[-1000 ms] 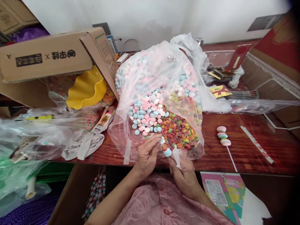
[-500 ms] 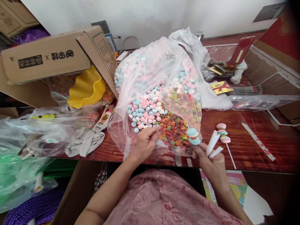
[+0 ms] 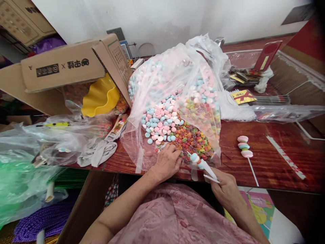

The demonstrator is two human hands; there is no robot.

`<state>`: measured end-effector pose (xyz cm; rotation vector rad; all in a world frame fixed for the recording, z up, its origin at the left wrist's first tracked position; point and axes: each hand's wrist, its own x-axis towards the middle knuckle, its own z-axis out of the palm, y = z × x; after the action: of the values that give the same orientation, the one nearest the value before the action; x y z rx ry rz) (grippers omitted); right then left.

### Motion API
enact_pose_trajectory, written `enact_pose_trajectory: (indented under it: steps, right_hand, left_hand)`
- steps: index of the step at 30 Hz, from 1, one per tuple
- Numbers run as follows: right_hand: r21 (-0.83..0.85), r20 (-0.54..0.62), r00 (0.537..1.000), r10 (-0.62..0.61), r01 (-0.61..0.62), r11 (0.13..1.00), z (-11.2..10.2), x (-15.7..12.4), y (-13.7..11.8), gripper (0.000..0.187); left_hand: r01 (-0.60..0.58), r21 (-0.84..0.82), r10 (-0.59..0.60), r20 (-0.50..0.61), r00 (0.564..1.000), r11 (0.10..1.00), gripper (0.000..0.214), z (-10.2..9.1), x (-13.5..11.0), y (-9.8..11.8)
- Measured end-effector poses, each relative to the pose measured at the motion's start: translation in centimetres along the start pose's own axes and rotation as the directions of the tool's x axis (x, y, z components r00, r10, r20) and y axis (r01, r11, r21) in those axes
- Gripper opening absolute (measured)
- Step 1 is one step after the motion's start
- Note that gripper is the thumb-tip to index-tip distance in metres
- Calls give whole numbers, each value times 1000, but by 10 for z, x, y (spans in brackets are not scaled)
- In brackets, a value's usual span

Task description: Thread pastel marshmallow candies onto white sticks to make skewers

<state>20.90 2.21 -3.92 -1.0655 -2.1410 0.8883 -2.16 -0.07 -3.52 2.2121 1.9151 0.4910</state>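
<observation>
A large clear plastic bag (image 3: 177, 84) lies open on the wooden table (image 3: 274, 159), full of pastel pink, blue and white candies (image 3: 162, 123) and small coloured ring candies (image 3: 194, 139). My left hand (image 3: 167, 162) reaches into the bag's mouth, fingers curled down on the ring candies. My right hand (image 3: 224, 184) grips white sticks, one carrying a blue and white candy skewer (image 3: 198, 161) that points toward the bag. A finished candy skewer (image 3: 245, 147) with pink and blue pieces lies on the table to the right.
An open cardboard box (image 3: 68, 66) with a yellow wavy bowl (image 3: 100, 98) sits at the back left. Crumpled plastic bags (image 3: 50, 142) cover the left. Packets and a clear sleeve (image 3: 266, 113) lie at the back right. A carton (image 3: 83, 206) stands under the table edge.
My right hand came back left and lowered, tilting the skewer toward the bag. My left hand pushed forward into the ring candies.
</observation>
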Motion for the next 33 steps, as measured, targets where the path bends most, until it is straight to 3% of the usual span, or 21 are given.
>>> enact_pose_trajectory:
  steps: [8, 11, 14, 15, 16, 18, 20, 21, 23, 25, 29, 33]
  right_hand:
    - [-125, 26, 999, -34, 37, 991, 0, -8, 14, 47]
    - [-131, 28, 998, -53, 56, 990, 0, -10, 14, 45]
    - [-109, 14, 997, -81, 82, 991, -3, -8, 7, 37]
    - [-90, 14, 996, -90, 90, 992, -3, -7, 3, 34]
    - [-66, 15, 995, -99, 100, 993, -3, -5, -2, 31]
    - [-16, 35, 993, -115, 116, 993, 1, -1, -13, 30]
    - [20, 67, 988, -142, 141, 990, 8, 4, -23, 30]
    - [31, 81, 984, -158, 156, 987, 13, 7, -27, 30]
    - [35, 103, 978, -180, 177, 984, 22, 12, -31, 28]
    - [16, 99, 979, -177, 177, 984, 29, 16, -33, 26]
    - [-20, 101, 984, -148, 151, 988, 32, 16, -32, 25]
    - [-22, 111, 984, -140, 143, 989, 28, 15, -32, 29]
  left_hand:
    - [25, 68, -33, 124, 992, 997, 19, -7, 4, 3]
    - [36, -57, -31, 80, 996, 998, 16, -6, 0, -4]
    - [105, -358, -118, -15, 993, 928, 15, -4, -7, -13]
    - [150, -519, -195, -34, 980, 842, 13, -4, -8, -14]
    - [195, -689, -293, -26, 956, 698, 12, -4, -9, -15]
    - [232, -933, -468, 81, 880, 274, 19, -6, -10, -13]
    - [176, -978, -543, 209, 813, -113, 32, -12, -9, -8]
    - [134, -963, -557, 244, 794, -232, 35, -15, -8, -5]
    - [57, -938, -581, 258, 772, -342, 37, -21, -8, 0]
    - [-2, -935, -610, 230, 758, -355, 36, -25, -9, 3]
    - [-55, -958, -658, 151, 737, -282, 34, -24, -13, 2]
    - [-45, -979, -653, 100, 751, -201, 31, -17, -16, -6]
